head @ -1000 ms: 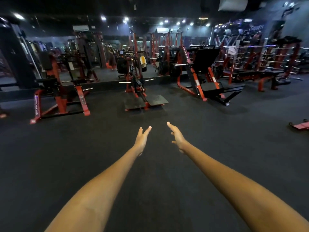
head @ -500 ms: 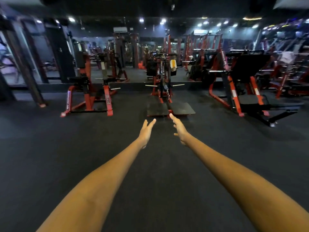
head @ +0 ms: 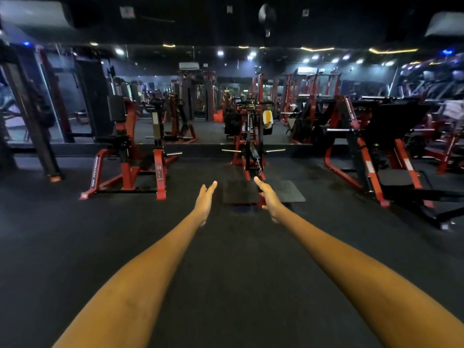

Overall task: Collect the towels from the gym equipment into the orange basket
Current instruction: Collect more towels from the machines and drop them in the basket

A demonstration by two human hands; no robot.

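Head view: both arms reach forward over the dark floor, the left hand (head: 206,200) and right hand (head: 268,197) flat with fingers straight, holding nothing. A yellow-and-white towel (head: 267,119) hangs on the red machine (head: 251,136) straight ahead, well apart from the hands. No orange basket is clearly visible. The step looks like the approach; next, walk closer and grasp that towel.

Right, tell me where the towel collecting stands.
Nothing looks collected: no orange basket shows in this view. In hand: nothing, the left hand and right hand reach forward, open. Left: a yellow and white towel hangs on the machine straight ahead, and a pale cloth, perhaps a towel, lies on equipment at far right.
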